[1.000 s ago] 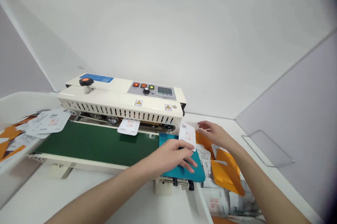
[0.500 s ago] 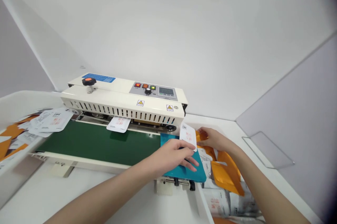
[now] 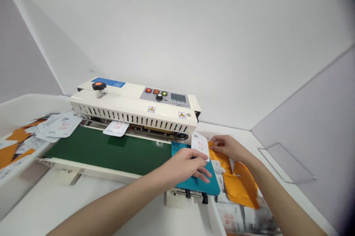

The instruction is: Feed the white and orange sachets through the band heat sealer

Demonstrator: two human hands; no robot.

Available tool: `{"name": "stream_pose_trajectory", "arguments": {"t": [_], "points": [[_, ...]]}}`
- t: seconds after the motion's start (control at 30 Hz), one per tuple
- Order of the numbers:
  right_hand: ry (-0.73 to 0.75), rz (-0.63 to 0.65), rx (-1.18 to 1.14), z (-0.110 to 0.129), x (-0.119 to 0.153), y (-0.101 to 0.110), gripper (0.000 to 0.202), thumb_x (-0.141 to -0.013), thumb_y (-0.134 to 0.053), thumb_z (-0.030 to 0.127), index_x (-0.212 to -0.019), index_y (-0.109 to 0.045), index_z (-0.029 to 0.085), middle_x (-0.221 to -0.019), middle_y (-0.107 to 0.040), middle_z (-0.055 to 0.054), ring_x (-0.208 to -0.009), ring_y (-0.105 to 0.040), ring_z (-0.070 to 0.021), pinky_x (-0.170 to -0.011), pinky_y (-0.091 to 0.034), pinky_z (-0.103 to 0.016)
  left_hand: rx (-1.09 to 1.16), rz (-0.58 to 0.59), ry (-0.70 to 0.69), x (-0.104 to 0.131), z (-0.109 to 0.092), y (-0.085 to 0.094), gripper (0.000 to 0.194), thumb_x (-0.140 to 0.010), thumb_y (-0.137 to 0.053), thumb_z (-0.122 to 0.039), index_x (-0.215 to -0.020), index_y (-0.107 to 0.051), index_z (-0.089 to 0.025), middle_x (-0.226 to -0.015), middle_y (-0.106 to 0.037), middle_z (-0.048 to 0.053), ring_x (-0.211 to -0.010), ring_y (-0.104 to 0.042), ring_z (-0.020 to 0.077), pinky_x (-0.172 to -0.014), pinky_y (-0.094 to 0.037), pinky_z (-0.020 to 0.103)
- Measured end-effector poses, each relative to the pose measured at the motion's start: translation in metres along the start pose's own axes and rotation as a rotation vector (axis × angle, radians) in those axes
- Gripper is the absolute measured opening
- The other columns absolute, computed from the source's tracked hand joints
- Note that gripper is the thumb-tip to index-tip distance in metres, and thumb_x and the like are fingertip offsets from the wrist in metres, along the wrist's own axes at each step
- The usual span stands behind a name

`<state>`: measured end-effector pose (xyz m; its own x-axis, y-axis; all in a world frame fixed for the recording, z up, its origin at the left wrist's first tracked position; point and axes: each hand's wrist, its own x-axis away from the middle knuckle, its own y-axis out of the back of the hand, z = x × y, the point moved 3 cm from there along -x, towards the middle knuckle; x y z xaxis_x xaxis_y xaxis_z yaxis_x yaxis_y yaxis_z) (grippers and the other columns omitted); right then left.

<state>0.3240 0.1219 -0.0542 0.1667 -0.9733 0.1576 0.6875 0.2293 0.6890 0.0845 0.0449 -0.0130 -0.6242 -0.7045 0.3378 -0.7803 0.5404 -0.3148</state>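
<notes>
My left hand (image 3: 191, 166) is closed on the lower edge of a white sachet (image 3: 200, 145) with red print. It rests over the blue-green plate (image 3: 191, 184) at the sealer's right end, its other fingers loosely spread. Right of the plate, my right hand (image 3: 229, 148) pinches the upper end of an orange sachet (image 3: 222, 159) above the pile. Another white sachet (image 3: 115, 129) sticks out from under the cream band sealer (image 3: 133, 106), over the green conveyor belt (image 3: 111, 153).
On the right, a white bin (image 3: 216, 215) holds several orange and white sachets. A second bin (image 3: 30, 97) at the left, by the belt's end, contains a heap of sachets. A bent wire stand (image 3: 288, 162) is at the far right. White panels surround the work area.
The sachet under the sealer has travelled left along the belt. My right hand has shifted slightly on the orange sachet. My left hand keeps its hold, and the view has moved a little.
</notes>
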Motion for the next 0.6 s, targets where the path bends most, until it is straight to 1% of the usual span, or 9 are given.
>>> {"name": "stream_pose_trajectory", "arguments": {"t": [0.07,0.13,0.23,0.3,0.37,0.5,0.6], "points": [[0.002,-0.05,-0.029,0.005,0.001,0.002,0.03,-0.068,-0.069,0.046,-0.078,-0.065,0.019,-0.064,-0.067,-0.001,-0.064,-0.062,-0.0193,-0.059,-0.048,-0.029,0.005,-0.004,0.001,0.0,0.001,0.0,0.024,-0.084,-0.05,-0.017,-0.104,-0.061,-0.009,-0.075,-0.066,0.008,-0.065,-0.064,0.0139,-0.08,-0.05,0.034],[-0.004,-0.133,-0.054,0.007,0.001,0.006,0.034,-0.066,-0.071,0.05,-0.078,-0.063,0.019,-0.065,-0.068,-0.002,-0.065,-0.063,-0.0205,-0.058,-0.048,-0.029,0.006,-0.002,-0.002,0.0,0.001,0.0,0.023,-0.084,-0.049,-0.017,-0.103,-0.061,-0.009,-0.075,-0.066,0.008,-0.065,-0.064,0.0138,-0.08,-0.05,0.034],[-0.016,-0.292,-0.097,0.004,-0.001,0.012,0.04,-0.064,-0.072,0.055,-0.081,-0.062,0.02,-0.069,-0.07,-0.005,-0.068,-0.066,-0.0241,-0.057,-0.049,-0.031,0.004,-0.001,-0.005,-0.001,0.001,0.001,0.022,-0.085,-0.049,-0.017,-0.102,-0.061,-0.01,-0.074,-0.066,0.007,-0.065,-0.065,0.0139,-0.08,-0.05,0.034],[-0.015,-0.365,-0.139,0.0,-0.002,0.016,0.043,-0.063,-0.073,0.056,-0.085,-0.062,0.021,-0.073,-0.071,-0.006,-0.07,-0.067,-0.0255,-0.058,-0.051,-0.032,0.006,-0.005,-0.007,-0.001,0.001,0.001,0.021,-0.084,-0.049,-0.017,-0.1,-0.061,-0.01,-0.073,-0.065,0.007,-0.065,-0.065,0.014,-0.08,-0.05,0.034],[-0.013,-0.367,-0.175,-0.002,-0.002,0.017,0.044,-0.066,-0.071,0.054,-0.092,-0.061,0.021,-0.076,-0.07,-0.005,-0.07,-0.066,-0.0243,-0.059,-0.052,-0.032,0.009,-0.006,-0.009,-0.001,0.0,0.0,0.02,-0.085,-0.049,-0.017,-0.099,-0.061,-0.01,-0.073,-0.065,0.007,-0.065,-0.065,0.014,-0.08,-0.05,0.033],[-0.008,-0.263,-0.171,0.004,0.001,0.013,0.046,-0.072,-0.067,0.051,-0.107,-0.056,0.023,-0.071,-0.066,0.0,-0.061,-0.062,-0.0179,-0.053,-0.048,-0.027,0.018,-0.009,-0.013,0.001,-0.001,0.0,0.02,-0.084,-0.05,-0.017,-0.099,-0.061,-0.01,-0.072,-0.065,0.006,-0.065,-0.064,0.0136,-0.079,-0.05,0.034],[-0.018,-0.198,-0.186,0.012,0.004,0.008,0.046,-0.072,-0.066,0.05,-0.108,-0.054,0.023,-0.066,-0.062,0.002,-0.054,-0.058,-0.0153,-0.046,-0.045,-0.025,0.02,-0.01,-0.006,0.001,-0.001,0.0,0.02,-0.083,-0.054,-0.019,-0.099,-0.062,-0.01,-0.071,-0.065,0.006,-0.064,-0.064,0.0139,-0.08,-0.05,0.034]]}}
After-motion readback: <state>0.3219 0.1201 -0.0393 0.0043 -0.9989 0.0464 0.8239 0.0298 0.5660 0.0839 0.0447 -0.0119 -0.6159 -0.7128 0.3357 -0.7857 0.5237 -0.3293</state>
